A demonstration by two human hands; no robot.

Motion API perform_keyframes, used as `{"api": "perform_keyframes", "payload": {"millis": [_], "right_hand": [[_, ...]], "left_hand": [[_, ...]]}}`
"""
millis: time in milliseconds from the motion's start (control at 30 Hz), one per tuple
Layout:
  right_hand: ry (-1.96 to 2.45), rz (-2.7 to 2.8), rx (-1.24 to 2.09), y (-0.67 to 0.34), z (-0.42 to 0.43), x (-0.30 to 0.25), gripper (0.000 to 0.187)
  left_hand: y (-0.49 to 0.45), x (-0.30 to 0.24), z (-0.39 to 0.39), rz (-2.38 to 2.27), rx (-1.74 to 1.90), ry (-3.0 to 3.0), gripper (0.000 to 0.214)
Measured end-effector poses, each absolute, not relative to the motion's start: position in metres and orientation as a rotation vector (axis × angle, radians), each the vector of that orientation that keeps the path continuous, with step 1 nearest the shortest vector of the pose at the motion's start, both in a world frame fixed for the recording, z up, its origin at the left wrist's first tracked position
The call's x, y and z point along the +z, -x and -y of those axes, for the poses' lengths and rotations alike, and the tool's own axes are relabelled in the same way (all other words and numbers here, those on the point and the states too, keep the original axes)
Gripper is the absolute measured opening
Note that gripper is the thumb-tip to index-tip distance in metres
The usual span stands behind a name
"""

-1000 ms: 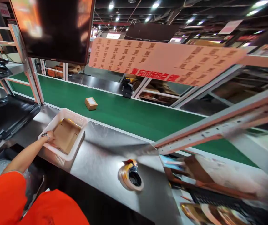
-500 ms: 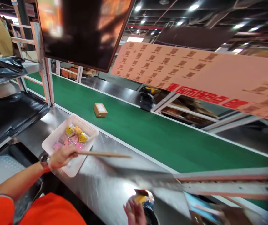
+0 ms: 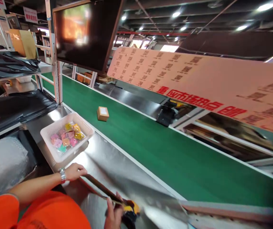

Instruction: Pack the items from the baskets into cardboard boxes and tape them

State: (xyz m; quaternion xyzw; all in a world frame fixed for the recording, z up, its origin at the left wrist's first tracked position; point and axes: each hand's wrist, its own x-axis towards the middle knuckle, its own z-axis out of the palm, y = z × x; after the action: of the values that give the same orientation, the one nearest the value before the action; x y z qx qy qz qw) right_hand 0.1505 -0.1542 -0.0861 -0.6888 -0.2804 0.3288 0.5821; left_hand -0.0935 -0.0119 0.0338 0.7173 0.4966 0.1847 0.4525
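Observation:
My left hand (image 3: 77, 171), with a metal watch on its wrist, is closed on one end of a flat brown cardboard piece (image 3: 100, 186), which I see nearly edge-on. At the other end, the thumb and a finger of my right hand (image 3: 113, 213) lie on either side of the cardboard; the rest of that hand is partly hidden. Right beside my right hand is a yellow-and-black tape dispenser (image 3: 132, 208), slightly blurred. Above my left hand, a white plastic basket (image 3: 55, 156) holds several small bagged items (image 3: 69, 135) in pink, yellow and green.
A metal worktop (image 3: 117, 171) borders a green conveyor belt (image 3: 146, 149) carrying a small brown box (image 3: 103, 114). Bubble wrap (image 3: 4, 162) lies at the left, below black plastic bags (image 3: 14, 105). A monitor (image 3: 86, 38) and a code-covered sign (image 3: 186, 79) hang overhead.
My left hand has moved from over the basket toward me with the cardboard, which is now lower and tilted. My right hand has come to its far end. The view has rolled.

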Motion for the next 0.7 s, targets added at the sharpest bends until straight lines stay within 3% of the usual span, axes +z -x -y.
{"api": "perform_keyframes", "payload": {"millis": [133,267,333,700], "right_hand": [[1.428,0.764,1.08,-0.156,0.162,-0.072,0.086],[1.362,0.714,1.331,-0.169,0.159,-0.069,0.08],[1.393,0.676,1.402,-0.166,0.153,-0.072,0.081],[1.586,0.573,1.09,-0.129,0.124,-0.085,0.06]], "left_hand": [[0.078,0.025,0.013,-1.454,0.502,-1.783,0.074],[0.06,0.016,0.015,-1.488,0.422,-1.845,0.051],[0.051,0.013,0.016,-1.469,0.358,-1.888,0.051],[0.097,0.028,0.016,-1.045,-0.248,-2.238,0.1]]}}
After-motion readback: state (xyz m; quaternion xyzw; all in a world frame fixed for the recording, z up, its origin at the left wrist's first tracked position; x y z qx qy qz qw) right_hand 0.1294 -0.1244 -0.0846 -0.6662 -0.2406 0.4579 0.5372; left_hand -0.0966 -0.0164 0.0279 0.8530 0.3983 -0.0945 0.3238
